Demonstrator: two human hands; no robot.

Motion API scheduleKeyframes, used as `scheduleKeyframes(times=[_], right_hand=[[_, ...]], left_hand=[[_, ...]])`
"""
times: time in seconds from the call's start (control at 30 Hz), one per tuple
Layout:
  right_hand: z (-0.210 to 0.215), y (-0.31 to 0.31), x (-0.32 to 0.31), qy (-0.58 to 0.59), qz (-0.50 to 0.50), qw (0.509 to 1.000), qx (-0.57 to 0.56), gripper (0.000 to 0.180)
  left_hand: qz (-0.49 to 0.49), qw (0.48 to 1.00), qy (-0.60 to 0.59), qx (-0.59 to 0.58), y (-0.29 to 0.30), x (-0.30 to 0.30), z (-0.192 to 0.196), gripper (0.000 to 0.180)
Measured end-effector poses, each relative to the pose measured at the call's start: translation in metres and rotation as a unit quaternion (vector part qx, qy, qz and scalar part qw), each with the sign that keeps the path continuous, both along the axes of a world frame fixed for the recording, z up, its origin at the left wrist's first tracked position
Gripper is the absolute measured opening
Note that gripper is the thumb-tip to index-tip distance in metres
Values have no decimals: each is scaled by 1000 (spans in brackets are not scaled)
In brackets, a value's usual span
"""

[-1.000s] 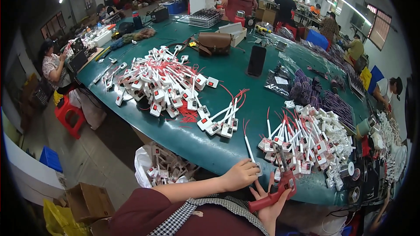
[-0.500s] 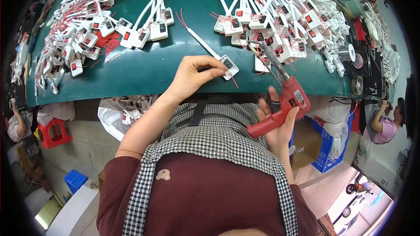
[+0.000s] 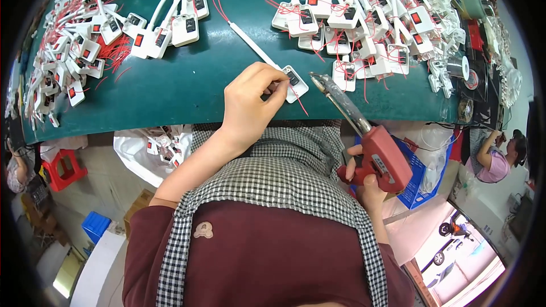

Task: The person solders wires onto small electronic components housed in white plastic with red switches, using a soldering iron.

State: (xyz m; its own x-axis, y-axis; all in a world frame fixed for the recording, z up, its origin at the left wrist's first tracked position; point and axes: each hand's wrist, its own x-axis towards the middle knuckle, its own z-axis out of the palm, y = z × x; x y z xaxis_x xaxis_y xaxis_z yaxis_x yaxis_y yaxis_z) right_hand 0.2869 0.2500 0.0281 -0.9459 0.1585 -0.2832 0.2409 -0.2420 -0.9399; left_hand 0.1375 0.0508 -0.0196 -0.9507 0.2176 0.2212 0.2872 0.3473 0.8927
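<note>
My left hand [image 3: 250,105] is closed, thumb and forefinger pinched on a thin red wire [image 3: 300,100] at the edge of a small white switch housing [image 3: 298,92]. That housing lies on the green table with a black part inside. A white sleeved cable [image 3: 250,42] runs from it to the upper left and ends in two red leads. My right hand [image 3: 364,179] wraps round the handle of a red soldering gun [image 3: 387,162]. Its long metal barrel points up and left, the tip [image 3: 316,78] just right of the housing and apart from it.
Switch housings with red wires lie heaped at the left [image 3: 85,51] and right [image 3: 369,34] of the green table [image 3: 216,91]. A solder spool [image 3: 458,68] stands at the right. Below the edge are a white bag [image 3: 139,156], a red stool [image 3: 63,169] and a blue crate [image 3: 418,179].
The soldering gun has come down and right in my right hand, its barrel now tilted further left. My left fingers have shifted slightly left at the housing. The whole view has moved a little.
</note>
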Motion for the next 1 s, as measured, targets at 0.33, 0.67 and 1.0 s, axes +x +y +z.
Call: scheduleKeyframes(times=[0.33,0.67,1.0], right_hand=[[0,2,-6,-30,16,999,3,65],[7,1,-7,-56,17,998,11,68],[8,-2,-7,-68,10,998,12,66]], left_hand=[[-21,1000,-18,-6,2,-1,-1,10],[-22,999,18,-29,-1,-3,-1,10],[-33,998,36,-42,0,-2,0,10]])
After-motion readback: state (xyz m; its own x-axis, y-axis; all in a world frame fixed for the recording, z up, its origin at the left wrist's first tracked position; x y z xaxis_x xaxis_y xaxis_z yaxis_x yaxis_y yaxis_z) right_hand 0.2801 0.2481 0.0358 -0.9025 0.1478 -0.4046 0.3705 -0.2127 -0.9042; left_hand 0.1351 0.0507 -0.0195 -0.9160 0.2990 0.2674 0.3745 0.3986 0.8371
